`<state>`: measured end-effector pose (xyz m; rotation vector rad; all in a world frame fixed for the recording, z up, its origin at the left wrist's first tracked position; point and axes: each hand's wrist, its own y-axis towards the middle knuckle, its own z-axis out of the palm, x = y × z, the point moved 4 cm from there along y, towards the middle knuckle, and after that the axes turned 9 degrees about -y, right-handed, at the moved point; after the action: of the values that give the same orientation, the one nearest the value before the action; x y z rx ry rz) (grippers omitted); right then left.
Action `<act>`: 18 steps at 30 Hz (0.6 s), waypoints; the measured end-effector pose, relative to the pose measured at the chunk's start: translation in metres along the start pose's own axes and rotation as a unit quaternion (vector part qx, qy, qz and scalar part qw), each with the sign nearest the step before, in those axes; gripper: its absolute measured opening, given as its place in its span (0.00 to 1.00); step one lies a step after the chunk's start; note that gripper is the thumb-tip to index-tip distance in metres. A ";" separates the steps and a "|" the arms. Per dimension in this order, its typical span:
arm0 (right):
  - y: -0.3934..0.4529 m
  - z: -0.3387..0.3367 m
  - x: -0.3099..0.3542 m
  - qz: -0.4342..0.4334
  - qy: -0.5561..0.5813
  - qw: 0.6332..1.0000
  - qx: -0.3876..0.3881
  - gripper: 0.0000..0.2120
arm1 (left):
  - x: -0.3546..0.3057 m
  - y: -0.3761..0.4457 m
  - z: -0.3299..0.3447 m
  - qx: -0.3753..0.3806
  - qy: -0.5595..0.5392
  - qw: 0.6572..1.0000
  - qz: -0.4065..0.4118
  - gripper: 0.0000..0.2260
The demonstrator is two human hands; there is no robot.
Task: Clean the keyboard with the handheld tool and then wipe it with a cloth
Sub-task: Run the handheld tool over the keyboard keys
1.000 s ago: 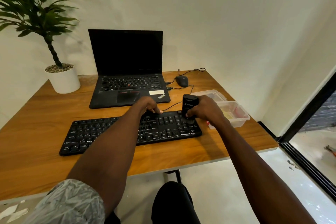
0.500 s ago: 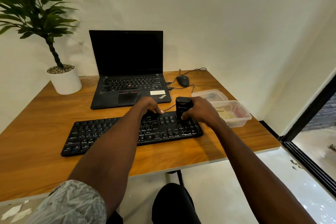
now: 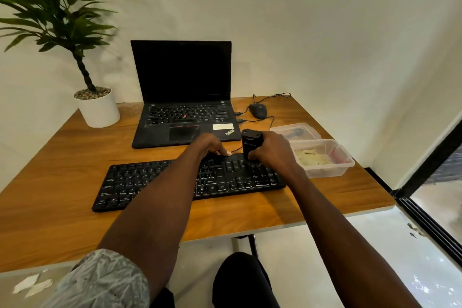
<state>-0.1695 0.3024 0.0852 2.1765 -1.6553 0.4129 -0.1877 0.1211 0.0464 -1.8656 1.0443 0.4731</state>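
A black keyboard (image 3: 130, 182) lies across the wooden desk (image 3: 50, 157) in front of me. My right hand (image 3: 272, 152) grips a black handheld tool (image 3: 251, 141), held upright with its lower end on the keys at the keyboard's right part. My left hand (image 3: 208, 145) rests on the keyboard's far edge near the middle, thumb stretched along the top row. My left forearm hides the keyboard's middle keys. A clear plastic box (image 3: 325, 157) at the right holds a pale cloth (image 3: 310, 159).
An open black laptop (image 3: 182, 97) stands behind the keyboard, with a wired mouse (image 3: 258, 110) to its right. A potted plant (image 3: 98, 107) is at the back left. A second clear box (image 3: 296, 131) sits behind the first. The desk's right edge borders a glass door.
My right hand has slid the tool leftward along the keyboard's right part. My left hand has stayed on the keyboard's far edge.
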 end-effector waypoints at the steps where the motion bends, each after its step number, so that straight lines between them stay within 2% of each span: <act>1: -0.001 0.006 0.008 -0.019 0.004 1.000 0.021 0.20 | 0.000 0.001 0.000 -0.006 0.006 1.000 0.007 0.21; 4: -0.001 0.013 0.013 -0.024 0.038 0.997 0.070 0.22 | 0.001 0.000 -0.001 -0.015 0.011 1.000 0.011 0.24; 8: 0.004 0.001 0.003 0.020 0.003 1.000 0.008 0.20 | 0.005 -0.001 -0.003 -0.020 0.001 1.000 0.000 0.33; 12: -0.004 0.022 0.024 -0.027 0.050 0.991 0.118 0.22 | 0.006 -0.001 -0.007 -0.064 0.059 0.995 0.039 0.20; 16: -0.004 0.014 0.025 0.006 0.017 0.999 0.036 0.22 | 0.014 -0.007 -0.013 -0.038 0.037 0.998 0.044 0.30; 18: -0.006 0.015 0.036 -0.012 -0.013 1.000 0.016 0.20 | 0.016 -0.007 -0.022 -0.033 0.030 0.997 0.056 0.26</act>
<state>-0.1539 0.2662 0.0869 2.2314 -1.6450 0.4090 -0.1748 0.0966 0.0504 -1.8951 1.1905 0.5260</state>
